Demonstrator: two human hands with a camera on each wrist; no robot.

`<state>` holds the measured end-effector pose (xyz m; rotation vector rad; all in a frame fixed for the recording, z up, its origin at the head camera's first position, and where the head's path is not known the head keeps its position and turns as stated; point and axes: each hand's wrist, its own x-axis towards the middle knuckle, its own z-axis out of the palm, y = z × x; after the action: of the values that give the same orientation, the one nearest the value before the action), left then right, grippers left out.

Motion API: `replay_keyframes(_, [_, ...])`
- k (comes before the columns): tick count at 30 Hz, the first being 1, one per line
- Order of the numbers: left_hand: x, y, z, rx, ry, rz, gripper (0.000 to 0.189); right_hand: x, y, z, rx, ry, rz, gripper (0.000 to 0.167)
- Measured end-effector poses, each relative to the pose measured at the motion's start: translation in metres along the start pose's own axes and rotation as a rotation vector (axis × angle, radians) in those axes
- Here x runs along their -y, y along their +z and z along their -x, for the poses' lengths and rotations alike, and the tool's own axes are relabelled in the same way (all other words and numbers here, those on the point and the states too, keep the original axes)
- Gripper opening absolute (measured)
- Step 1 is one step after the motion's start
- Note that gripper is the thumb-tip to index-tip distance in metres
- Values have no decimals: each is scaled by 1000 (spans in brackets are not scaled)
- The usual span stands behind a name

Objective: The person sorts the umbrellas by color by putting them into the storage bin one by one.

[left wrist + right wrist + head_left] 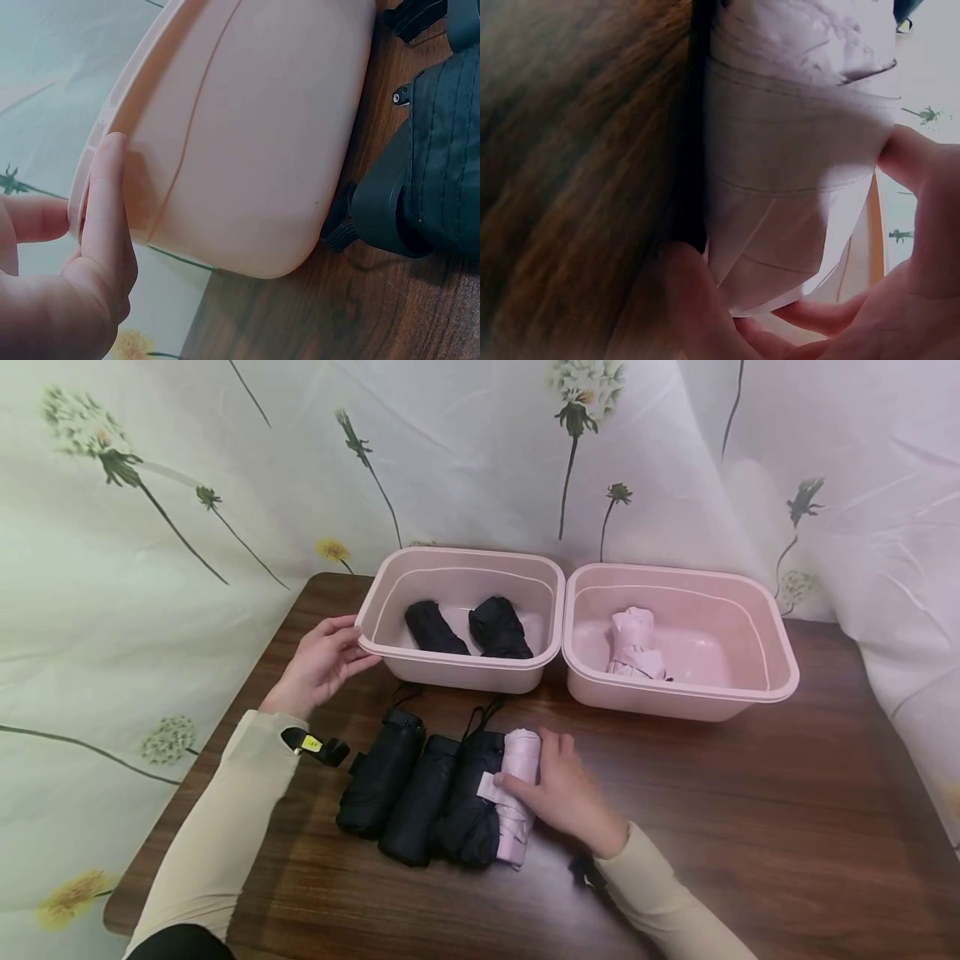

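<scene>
My left hand [318, 664] pinches the rim of the left pink bin [461, 675] at its near left corner; the left wrist view shows fingers on both sides of the rim. Two black folded umbrellas [498, 628] lie in that bin. In front of it, three black folded umbrellas [382, 772] lie side by side on the table. At the right end of this row is a light pink folded umbrella [513, 835] with a white tag. My right hand [573, 793] grips it, thumb over the top and fingers round its right side, as the right wrist view [780, 165] also shows.
A second pink bin [675, 700] stands right of the first, with one pink folded umbrella [633, 639] inside. Both bins stand at the back of the brown wooden table [750, 827], against a cloth [465, 460] printed with dandelions.
</scene>
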<state>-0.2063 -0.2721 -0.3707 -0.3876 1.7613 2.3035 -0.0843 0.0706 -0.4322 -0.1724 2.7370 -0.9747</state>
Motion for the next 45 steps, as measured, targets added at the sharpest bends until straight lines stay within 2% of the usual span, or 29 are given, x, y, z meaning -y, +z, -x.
replay_keyframes(8, [0, 0, 0, -6, -4, -6, 29, 2, 0, 0, 2, 2, 35, 88])
replay_keyframes(16, [-2, 1, -1, -3, -1, -16, 28, -3, -5, 0, -3, -1, -51, 85])
replay_keyframes(19, [-2, 1, -1, 0, -4, -4, 28, -5, -8, 1, 6, 10, -37, 86])
replay_keyframes(27, [-2, 1, -2, -5, -8, -6, 28, -2, -13, 6, 69, 74, 134, 94])
replay_keyframes(35, [-2, 0, -1, -11, -6, -10, 29, 4, -8, 6, 124, 102, 124, 113])
replay_keyframes(45, [0, 1, 0, -11, 1, 3, 29, 1, -7, 4, 121, 89, 56, 105])
